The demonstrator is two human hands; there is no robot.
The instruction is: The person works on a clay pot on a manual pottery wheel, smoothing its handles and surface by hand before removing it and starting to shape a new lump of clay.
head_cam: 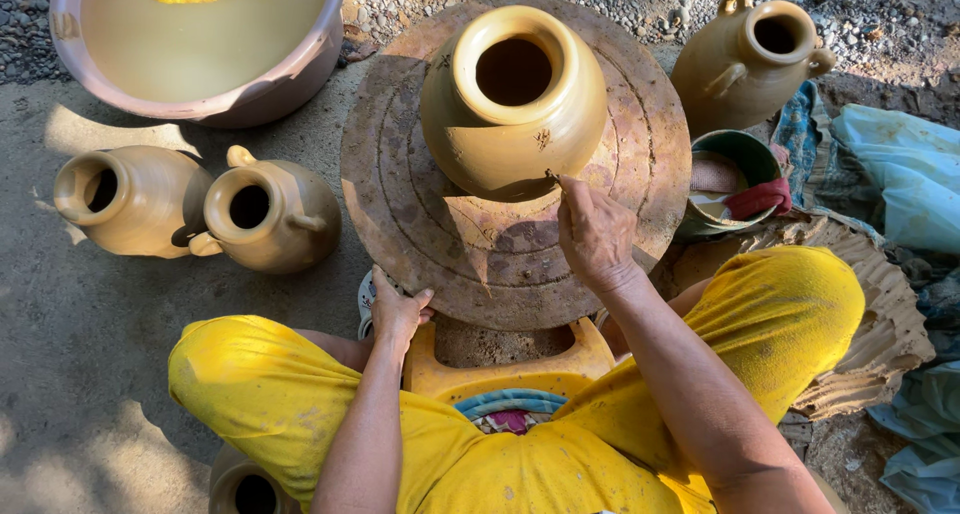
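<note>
So there's a fat clay pot sitting right in the middle of a round, worn turntable, and everything else sits around that pot. The right hand is just below it, fingers pinched together with the tips touching the pot's lower wall; can't tell if there's a small tool in there, it's too tiny to make out. The left hand is down at the turntable's near edge, below-left of the pot, fingers curled over the rim and gripping it. Left of the pot, two smaller jugs stand side by side on the ground, touching each other. Up-left of the pot there's a big basin of murky water. Right of the pot stands another handled jug, and below that a green bowl with rags in it.
</note>
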